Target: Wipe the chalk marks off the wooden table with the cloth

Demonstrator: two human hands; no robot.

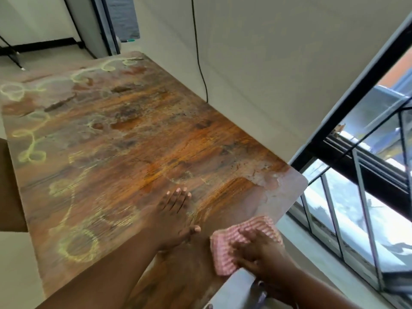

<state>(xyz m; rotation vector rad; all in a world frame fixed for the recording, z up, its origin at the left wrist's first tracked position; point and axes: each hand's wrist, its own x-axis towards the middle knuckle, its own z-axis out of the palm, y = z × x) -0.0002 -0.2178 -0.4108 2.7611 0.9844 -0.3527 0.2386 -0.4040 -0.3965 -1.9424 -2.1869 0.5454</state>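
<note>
The worn wooden table (142, 139) fills the middle of the head view. Yellow chalk loops (31, 150) run along its left side, and a chalk ring (78, 246) lies near the front edge. A pink striped cloth (252, 228) lies at the table's near right corner, partly over the edge. My right hand (256, 250) presses flat on the cloth, blurred by motion. My left hand (174, 217) rests palm down on the bare wood just left of the cloth, fingers together and holding nothing.
A white wall (267, 74) runs along the table's right side, with a black cable (199, 63) hanging down it. Glass window panels in a dark frame (356, 197) stand right of the table corner. A brown box edge (9, 186) juts in at the left.
</note>
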